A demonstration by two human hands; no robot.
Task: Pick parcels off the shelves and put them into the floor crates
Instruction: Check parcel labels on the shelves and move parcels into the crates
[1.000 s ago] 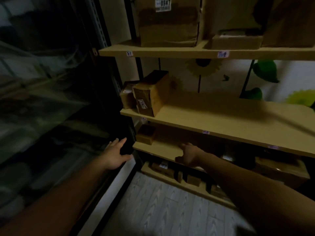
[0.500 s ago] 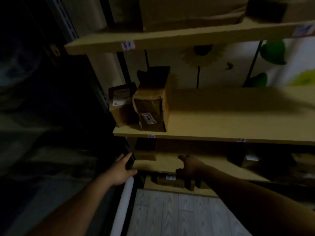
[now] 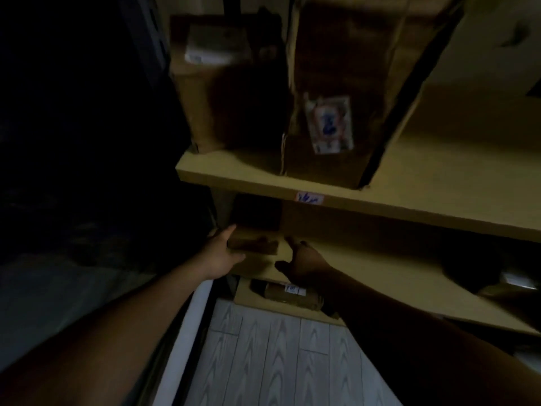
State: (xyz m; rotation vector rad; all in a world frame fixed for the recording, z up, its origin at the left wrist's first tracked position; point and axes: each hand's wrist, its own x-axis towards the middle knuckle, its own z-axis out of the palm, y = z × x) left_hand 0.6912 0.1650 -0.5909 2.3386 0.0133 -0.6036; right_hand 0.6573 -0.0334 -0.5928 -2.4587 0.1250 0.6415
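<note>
The step in hand is the pick. A small parcel (image 3: 253,244) sits at the left end of the lower shelf (image 3: 366,259), tucked under the middle shelf (image 3: 263,186), and both hands are set either side of it. The left hand (image 3: 224,254) lies against the parcel's left end with its fingers (image 3: 230,230) straight and apart, the thumb running along the front edge; it touches but does not yet grip. The right hand (image 3: 304,262) hovers just beside the parcel's right end, fingers (image 3: 291,240) spread wide and holding nothing, with a strip of bare shelf between it and the cardboard. The light is poor, so the exact contact on the left is hard to read. Next, I judge, the right hand needs to close that gap and the two palms need to press inward. The parcel then has to come forward and out without catching the shelf above, where a labelled box (image 3: 345,98) and a second box (image 3: 216,92) stand. No crate shows here, only grey floor (image 3: 278,361), so it must then be carried elsewhere.
</note>
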